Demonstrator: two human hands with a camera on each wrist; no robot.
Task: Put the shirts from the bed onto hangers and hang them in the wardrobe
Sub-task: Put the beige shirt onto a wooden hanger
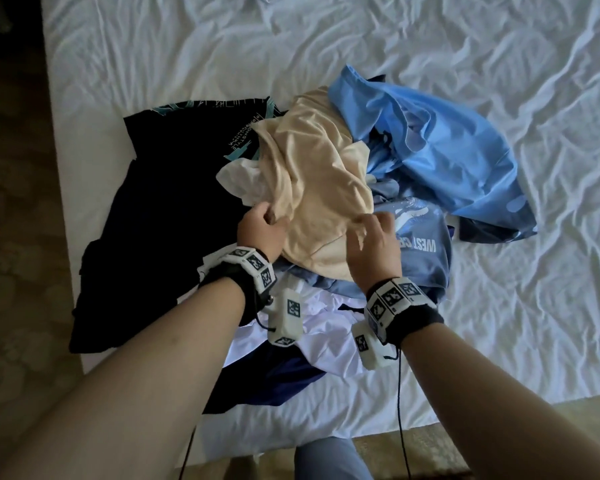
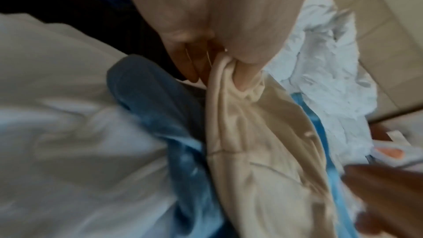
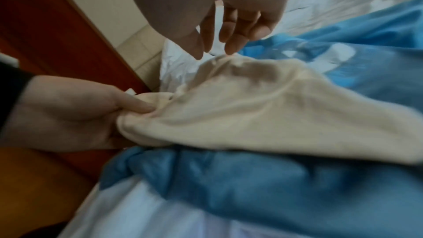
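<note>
A cream shirt (image 1: 321, 188) is lying on top of the heap of shirts on the bed (image 1: 499, 46), and an edge of it is being pinched between the thumb and curled fingers (image 2: 248, 77) of the left hand (image 1: 262, 233). The right hand (image 1: 371, 242) is being held just over the same shirt, its fingers (image 3: 231, 42) loosely spread and gripping nothing, with the tips at or barely above the cloth; contact cannot be told for certain. Beyond the fingertips a bright blue shirt (image 1: 440, 150) is bunched up, under the right palm a grey-blue printed shirt (image 1: 423, 251) is showing, and outside the left knuckles a black shirt (image 1: 174, 202) is spread flat. No hanger is being shown in any view. Judging from this, the cream shirt is being singled out for lifting. For a clean lift, a second hold should be taken by the right fingers on cream cloth only, well apart from the left pinch, ideally at the collar or shoulder seam, so that the blue layers beneath are not being dragged up.
</note>
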